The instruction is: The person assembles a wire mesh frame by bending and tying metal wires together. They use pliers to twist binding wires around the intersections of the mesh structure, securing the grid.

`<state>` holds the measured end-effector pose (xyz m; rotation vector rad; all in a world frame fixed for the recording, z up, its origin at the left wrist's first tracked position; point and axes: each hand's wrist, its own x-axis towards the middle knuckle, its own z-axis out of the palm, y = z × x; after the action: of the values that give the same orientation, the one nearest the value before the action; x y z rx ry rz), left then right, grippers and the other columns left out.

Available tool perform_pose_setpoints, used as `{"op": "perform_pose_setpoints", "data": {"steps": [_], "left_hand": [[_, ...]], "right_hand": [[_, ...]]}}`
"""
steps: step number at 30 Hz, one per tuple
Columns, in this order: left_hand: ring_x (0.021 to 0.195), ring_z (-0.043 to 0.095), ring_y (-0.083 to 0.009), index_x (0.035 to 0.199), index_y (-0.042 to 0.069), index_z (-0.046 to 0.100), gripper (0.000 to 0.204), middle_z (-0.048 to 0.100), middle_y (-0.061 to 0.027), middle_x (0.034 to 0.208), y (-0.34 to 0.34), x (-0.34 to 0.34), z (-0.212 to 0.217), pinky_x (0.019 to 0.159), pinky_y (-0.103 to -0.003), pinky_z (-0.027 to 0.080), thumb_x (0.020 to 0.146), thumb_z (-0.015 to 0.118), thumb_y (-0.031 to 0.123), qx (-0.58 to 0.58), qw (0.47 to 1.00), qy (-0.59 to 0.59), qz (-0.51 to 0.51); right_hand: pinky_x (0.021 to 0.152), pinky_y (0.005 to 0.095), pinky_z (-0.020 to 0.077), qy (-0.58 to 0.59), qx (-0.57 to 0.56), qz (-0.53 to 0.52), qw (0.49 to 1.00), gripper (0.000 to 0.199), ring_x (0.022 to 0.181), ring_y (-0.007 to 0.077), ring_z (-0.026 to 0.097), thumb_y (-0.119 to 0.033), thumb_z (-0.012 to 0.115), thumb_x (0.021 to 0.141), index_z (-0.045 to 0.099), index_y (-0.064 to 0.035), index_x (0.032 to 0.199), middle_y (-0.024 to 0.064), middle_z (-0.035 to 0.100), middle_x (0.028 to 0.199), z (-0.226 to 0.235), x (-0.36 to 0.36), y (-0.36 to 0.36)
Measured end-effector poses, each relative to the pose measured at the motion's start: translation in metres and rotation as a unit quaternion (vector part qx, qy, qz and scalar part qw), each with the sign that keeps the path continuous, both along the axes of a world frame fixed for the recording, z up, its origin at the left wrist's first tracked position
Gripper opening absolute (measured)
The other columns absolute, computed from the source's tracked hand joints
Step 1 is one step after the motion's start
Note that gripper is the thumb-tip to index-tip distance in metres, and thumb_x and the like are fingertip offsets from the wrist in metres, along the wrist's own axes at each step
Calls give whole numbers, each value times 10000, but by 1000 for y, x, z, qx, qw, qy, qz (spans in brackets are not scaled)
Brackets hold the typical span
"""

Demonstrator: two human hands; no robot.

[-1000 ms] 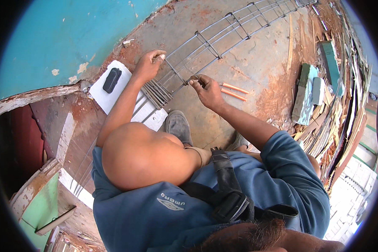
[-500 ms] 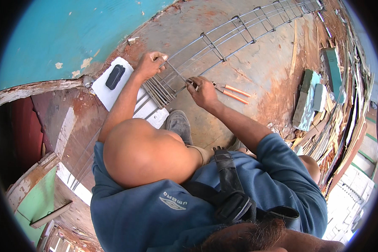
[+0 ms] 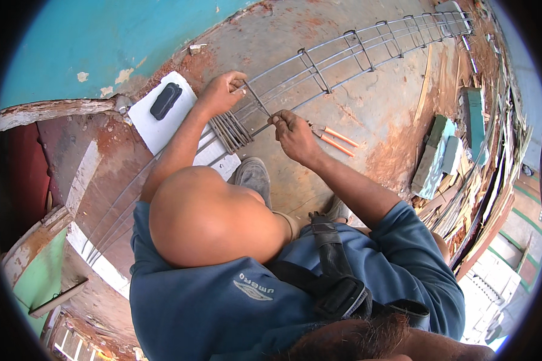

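A long rebar cage (image 3: pixel 327 90) of thin steel rods and rectangular stirrups stretches away from me to the upper right. At its near end my left hand (image 3: pixel 223 94) pinches the upper corner of a stirrup (image 3: pixel 257 98). My right hand (image 3: pixel 295 136) has its fingers closed at that stirrup's other corner, by the lower rod. Just below my left hand, a bunch of stirrups (image 3: pixel 230 132) is gathered close together around the rods. Pincers with orange handles (image 3: pixel 338 141) lie on the floor right of my right hand, partly hidden behind it.
A white board (image 3: pixel 153 129) under the rods carries a black oblong case (image 3: pixel 166 101). The turquoise wall (image 3: pixel 102 48) stands at upper left. Painted blocks (image 3: pixel 433 157) and a heap of wood strips (image 3: pixel 494 198) lie at right. My shoe (image 3: pixel 253 180) is beside the stirrup bunch.
Both hands have shifted slightly right and down in the picture, still at the stirrup. The view has turned a little, and the cage's far end shows more.
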<state>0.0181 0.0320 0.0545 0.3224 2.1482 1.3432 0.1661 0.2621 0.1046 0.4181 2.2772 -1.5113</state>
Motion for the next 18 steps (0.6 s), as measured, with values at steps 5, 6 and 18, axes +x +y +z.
{"op": "perform_pose_setpoints", "data": {"steps": [5, 6, 18], "left_hand": [[1199, 720, -275, 1478, 34, 650, 503, 740, -174, 1293, -10, -1, 0, 1040, -421, 579, 989, 753, 82, 4, 999, 37, -26], [1231, 707, -287, 1480, 42, 652, 504, 730, -178, 1317, -13, -2, 1, 1059, -429, 572, 988, 752, 80, 11, 998, 45, -32], [1044, 785, -286, 1201, 37, 815, 354, 830, -164, 1108, -15, -5, 3, 974, -396, 583, 964, 673, 259, -150, 988, 7, 42]], "right_hand": [[660, 366, 517, -159, -85, -94, 979, 291, 700, 167, 602, -160, 566, 1097, 751, 25, 1226, 101, 679, 825, 28, -17, -15], [618, 358, 501, -177, -82, -97, 976, 297, 666, 164, 594, -158, 565, 1090, 750, 31, 1225, 96, 682, 825, 33, -20, -16], [530, 355, 473, -173, -84, -99, 976, 286, 590, 178, 612, -186, 585, 1083, 769, -5, 1207, 80, 706, 780, 13, -47, -34]]}}
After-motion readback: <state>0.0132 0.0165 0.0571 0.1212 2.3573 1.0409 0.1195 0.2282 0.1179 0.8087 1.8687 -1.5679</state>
